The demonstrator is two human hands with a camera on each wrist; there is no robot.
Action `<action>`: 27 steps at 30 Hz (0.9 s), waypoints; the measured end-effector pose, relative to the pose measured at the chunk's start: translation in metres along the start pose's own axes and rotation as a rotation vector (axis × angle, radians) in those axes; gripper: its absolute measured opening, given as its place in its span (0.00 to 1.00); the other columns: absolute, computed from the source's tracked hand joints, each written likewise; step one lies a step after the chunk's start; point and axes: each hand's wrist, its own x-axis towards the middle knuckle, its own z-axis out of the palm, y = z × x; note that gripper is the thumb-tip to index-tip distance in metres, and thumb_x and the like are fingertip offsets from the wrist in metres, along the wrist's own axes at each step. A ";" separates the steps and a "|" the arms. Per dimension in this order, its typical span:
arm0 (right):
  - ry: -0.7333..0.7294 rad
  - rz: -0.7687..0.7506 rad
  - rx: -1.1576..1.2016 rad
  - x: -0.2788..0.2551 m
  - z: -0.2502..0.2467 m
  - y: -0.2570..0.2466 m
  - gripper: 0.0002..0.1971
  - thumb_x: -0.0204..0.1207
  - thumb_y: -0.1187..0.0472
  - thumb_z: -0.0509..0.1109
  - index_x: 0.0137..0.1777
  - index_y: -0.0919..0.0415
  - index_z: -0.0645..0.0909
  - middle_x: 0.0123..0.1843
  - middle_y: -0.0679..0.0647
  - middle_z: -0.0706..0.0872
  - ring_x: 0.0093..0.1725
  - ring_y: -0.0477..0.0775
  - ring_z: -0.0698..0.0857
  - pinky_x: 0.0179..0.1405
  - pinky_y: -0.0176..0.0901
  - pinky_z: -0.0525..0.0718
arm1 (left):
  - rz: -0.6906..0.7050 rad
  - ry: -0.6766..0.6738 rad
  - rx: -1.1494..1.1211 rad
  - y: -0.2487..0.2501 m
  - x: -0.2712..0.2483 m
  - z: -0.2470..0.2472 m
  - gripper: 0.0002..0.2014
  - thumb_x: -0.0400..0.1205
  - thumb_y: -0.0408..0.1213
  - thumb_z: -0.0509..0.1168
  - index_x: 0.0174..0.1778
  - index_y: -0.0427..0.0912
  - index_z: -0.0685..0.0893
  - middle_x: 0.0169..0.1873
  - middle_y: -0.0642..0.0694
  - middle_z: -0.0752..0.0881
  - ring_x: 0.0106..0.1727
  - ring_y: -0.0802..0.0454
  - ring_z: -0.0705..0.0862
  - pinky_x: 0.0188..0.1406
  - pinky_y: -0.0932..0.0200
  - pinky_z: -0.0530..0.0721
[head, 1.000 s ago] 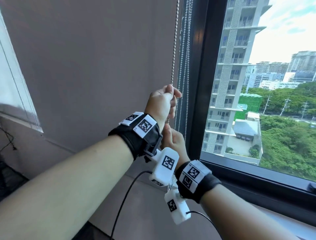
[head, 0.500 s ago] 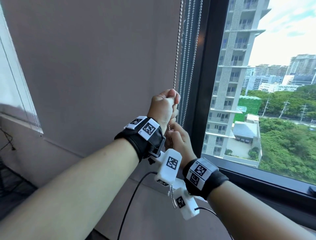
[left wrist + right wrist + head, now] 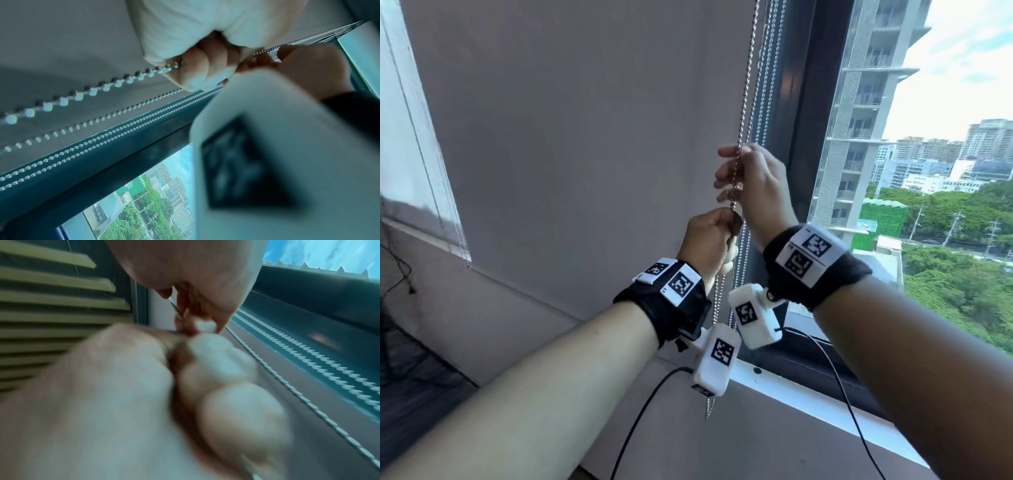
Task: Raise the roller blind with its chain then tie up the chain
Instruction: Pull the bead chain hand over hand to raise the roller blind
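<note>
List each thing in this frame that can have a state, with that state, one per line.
left hand: fist curled round the bead chain, below the right hand.
right hand: fingers curled round the same chain, higher up.
bead chain: runs straight up from the hands; its tail hangs loose below the left wrist.
other chains: hanging straight beside the window frame, untouched.
roller blind: not in view; height cannot be told.
window: glass uncovered in the part shown.

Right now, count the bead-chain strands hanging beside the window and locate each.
4 visible: the held strand gripped by the left hand; a free strand beside it; two finer strands side by side along the dark window frame. Others may be hidden.
</note>
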 end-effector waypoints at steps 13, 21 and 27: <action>0.000 0.244 0.107 -0.005 0.021 -0.022 0.24 0.87 0.45 0.52 0.28 0.52 0.60 0.19 0.48 0.59 0.18 0.46 0.55 0.21 0.31 0.56 | -0.092 0.023 -0.074 -0.011 -0.011 -0.001 0.19 0.80 0.16 0.47 0.28 0.40 0.67 0.09 0.53 0.70 0.12 0.60 0.61 0.14 0.65 0.56; 0.014 0.220 0.112 -0.023 0.016 -0.008 0.23 0.88 0.48 0.52 0.30 0.53 0.59 0.20 0.48 0.58 0.14 0.45 0.55 0.20 0.27 0.56 | -0.083 -0.045 -0.005 -0.025 -0.027 -0.005 0.22 0.84 0.23 0.51 0.24 0.43 0.72 0.12 0.53 0.67 0.15 0.57 0.58 0.18 0.60 0.52; 0.025 0.189 0.101 -0.033 0.008 0.008 0.23 0.89 0.51 0.53 0.29 0.54 0.59 0.21 0.48 0.58 0.16 0.45 0.55 0.18 0.29 0.55 | -0.097 -0.011 -0.006 -0.030 -0.026 -0.010 0.13 0.85 0.28 0.52 0.36 0.34 0.75 0.21 0.43 0.76 0.16 0.51 0.72 0.18 0.61 0.69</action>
